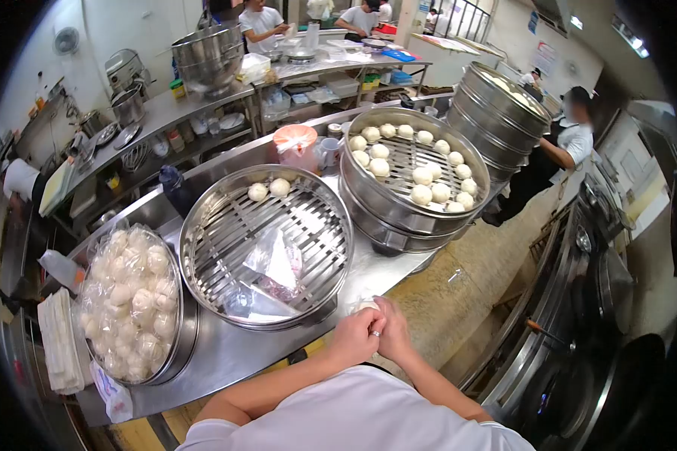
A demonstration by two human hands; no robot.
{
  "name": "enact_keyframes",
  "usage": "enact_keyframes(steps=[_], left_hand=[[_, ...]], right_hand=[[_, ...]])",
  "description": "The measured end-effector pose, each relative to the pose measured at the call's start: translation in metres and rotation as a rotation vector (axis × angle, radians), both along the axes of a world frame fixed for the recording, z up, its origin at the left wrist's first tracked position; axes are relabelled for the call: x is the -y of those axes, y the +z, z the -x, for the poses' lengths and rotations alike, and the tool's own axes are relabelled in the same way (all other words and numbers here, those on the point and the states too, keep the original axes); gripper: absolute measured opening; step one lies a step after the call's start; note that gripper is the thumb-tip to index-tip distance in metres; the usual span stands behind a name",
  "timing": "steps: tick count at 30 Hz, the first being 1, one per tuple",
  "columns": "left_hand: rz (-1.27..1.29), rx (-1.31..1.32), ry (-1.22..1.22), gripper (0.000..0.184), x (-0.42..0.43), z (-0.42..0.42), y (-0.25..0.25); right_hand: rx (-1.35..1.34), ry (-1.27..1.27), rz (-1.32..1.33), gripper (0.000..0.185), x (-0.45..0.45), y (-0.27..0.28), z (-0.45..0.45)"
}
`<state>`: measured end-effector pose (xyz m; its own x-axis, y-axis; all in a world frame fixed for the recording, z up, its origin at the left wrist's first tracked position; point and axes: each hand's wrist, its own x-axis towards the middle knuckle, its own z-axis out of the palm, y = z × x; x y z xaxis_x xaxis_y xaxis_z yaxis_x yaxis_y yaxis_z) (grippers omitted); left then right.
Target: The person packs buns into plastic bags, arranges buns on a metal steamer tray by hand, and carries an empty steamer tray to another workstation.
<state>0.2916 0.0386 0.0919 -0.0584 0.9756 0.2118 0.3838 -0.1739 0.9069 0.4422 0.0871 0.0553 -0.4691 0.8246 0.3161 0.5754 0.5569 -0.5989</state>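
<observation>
Close to my body, at the steel table's edge, my left hand (357, 331) and my right hand (393, 331) are closed together. Between their fingers shows a white piece (365, 305) that looks like a bun in thin clear plastic, mostly hidden. A ring is on my left hand. Just beyond stands a round steel steamer tray (267, 219) with a slatted base. Two white buns (268, 189) sit at its far side, and clear plastic bags (272, 267) lie on its near slats. Left of it, a round pan holds many plastic-wrapped buns (132, 301).
Stacked steamers (406, 233) with loose buns stand ahead to the right, beside a taller stack (496, 113) near a person in a dark apron (572, 139). A red-topped container (296, 146) stands behind. Dark woks (572, 391) line the right side.
</observation>
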Motion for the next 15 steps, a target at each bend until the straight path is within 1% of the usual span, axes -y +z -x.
enact_keyframes(steps=[2, 3, 4, 7, 8, 10, 12, 14, 15], left_hand=[[0.053, 0.085, 0.042, 0.011, -0.001, 0.014, 0.010], [0.026, 0.073, 0.064, 0.011, 0.000, 0.022, 0.016], [0.000, 0.060, 0.084, 0.010, 0.001, 0.030, 0.023], [-0.146, -0.040, 0.098, 0.008, 0.012, 0.052, 0.035], [-0.202, -0.053, 0.093, 0.008, 0.016, 0.058, 0.036], [-0.290, -0.067, 0.073, 0.009, 0.020, 0.072, 0.033], [-0.261, -0.089, 0.084, 0.009, 0.025, 0.086, 0.028], [-0.254, -0.096, 0.112, 0.009, 0.030, 0.100, 0.021], [-0.261, -0.092, 0.135, 0.009, 0.031, 0.107, 0.017]], right_hand=[[-0.144, 0.051, 0.039, 0.063, -0.008, -0.019, 0.015], [-0.215, 0.074, 0.061, 0.063, -0.010, -0.027, 0.023], [-0.441, 0.093, 0.504, 0.063, -0.002, 0.007, 0.036], [-0.242, 0.074, 0.278, 0.069, -0.012, 0.017, 0.056], [-0.131, 0.104, 0.079, 0.069, -0.013, 0.029, 0.063], [-0.135, 0.103, -0.067, 0.068, -0.014, 0.046, 0.092], [-0.129, 0.164, -0.108, 0.067, -0.012, 0.046, 0.112], [-0.110, 0.286, -0.051, 0.065, -0.013, 0.041, 0.128], [-0.058, 0.269, 0.066, 0.069, -0.011, 0.041, 0.134]])
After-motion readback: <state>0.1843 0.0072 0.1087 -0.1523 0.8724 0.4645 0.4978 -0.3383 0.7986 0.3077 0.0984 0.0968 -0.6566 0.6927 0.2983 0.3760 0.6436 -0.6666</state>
